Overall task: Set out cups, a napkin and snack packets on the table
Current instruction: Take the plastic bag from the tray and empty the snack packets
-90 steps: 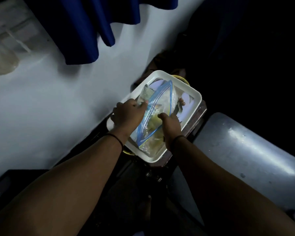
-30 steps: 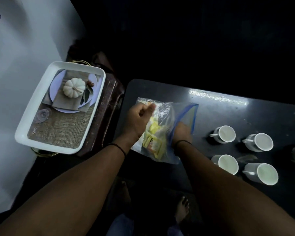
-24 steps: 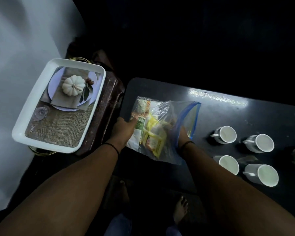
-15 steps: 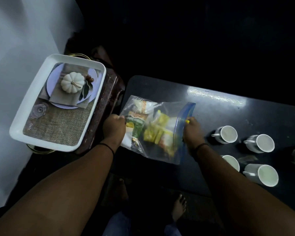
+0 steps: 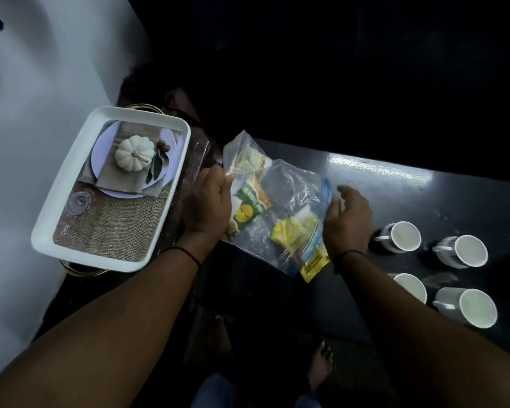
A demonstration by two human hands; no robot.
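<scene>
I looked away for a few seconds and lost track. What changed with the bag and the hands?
The zip bag left the white tray and now lies over the black table. The left hand lifts its closed end, tipping it; a yellow packet slides out of the mouth by the right hand. The four cups stayed put.

A dim room in a home, it seems. A dark glossy surface (image 5: pixel 395 184) carries white cups (image 5: pixel 404 236), a white serving tray (image 5: pixel 71 198) stands by a pale wall (image 5: pixel 42 83), and a bare foot (image 5: pixel 321 363) shows below.
</scene>
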